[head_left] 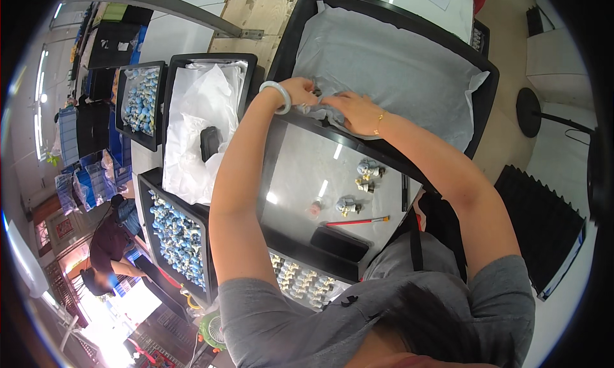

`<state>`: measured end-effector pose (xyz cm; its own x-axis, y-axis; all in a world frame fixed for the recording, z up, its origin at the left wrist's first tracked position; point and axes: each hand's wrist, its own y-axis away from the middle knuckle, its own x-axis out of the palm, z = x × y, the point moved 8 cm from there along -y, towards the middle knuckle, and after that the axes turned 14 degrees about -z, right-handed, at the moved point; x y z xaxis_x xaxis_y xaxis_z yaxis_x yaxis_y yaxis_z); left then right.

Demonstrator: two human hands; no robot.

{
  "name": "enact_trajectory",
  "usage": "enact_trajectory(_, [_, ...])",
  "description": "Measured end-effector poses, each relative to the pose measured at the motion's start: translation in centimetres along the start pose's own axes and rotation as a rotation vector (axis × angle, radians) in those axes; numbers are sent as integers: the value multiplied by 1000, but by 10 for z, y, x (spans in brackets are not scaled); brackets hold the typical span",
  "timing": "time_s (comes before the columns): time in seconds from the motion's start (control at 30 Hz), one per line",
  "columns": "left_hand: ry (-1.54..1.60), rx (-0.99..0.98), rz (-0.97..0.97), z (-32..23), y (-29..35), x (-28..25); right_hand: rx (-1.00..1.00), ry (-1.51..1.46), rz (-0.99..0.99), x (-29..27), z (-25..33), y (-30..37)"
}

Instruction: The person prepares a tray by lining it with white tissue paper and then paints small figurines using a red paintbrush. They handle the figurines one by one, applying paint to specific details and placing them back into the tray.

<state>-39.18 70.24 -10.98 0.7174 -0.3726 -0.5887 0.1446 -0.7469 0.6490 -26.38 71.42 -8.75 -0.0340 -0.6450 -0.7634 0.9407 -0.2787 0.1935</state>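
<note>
Both of my hands reach to the near left corner of a large black tray lined with pale paper. My left hand, below a pale bangle, has its fingers curled in at the corner. Close beside it, my right hand bends its fingers down over the crumpled paper edge. A small dark piece shows by the left fingertips; I cannot make out what either hand grips. On the grey work surface nearer me are several small blue-and-cream figurines, a small pink piece and a red-handled brush.
A dark rectangular case and a thin black stick lie on the work surface. Trays of blue figurines and white paper stand left; cream figurines sit below. Another person is at the far left.
</note>
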Motion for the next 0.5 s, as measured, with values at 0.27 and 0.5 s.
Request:
enact_trajectory(0.27, [-383, 122, -76, -2, -14, 9, -115, 223, -134, 9, -4, 4])
enact_trajectory(0.5, [-308, -103, 10, 15, -14, 19, -40, 88, -488, -30, -47, 5])
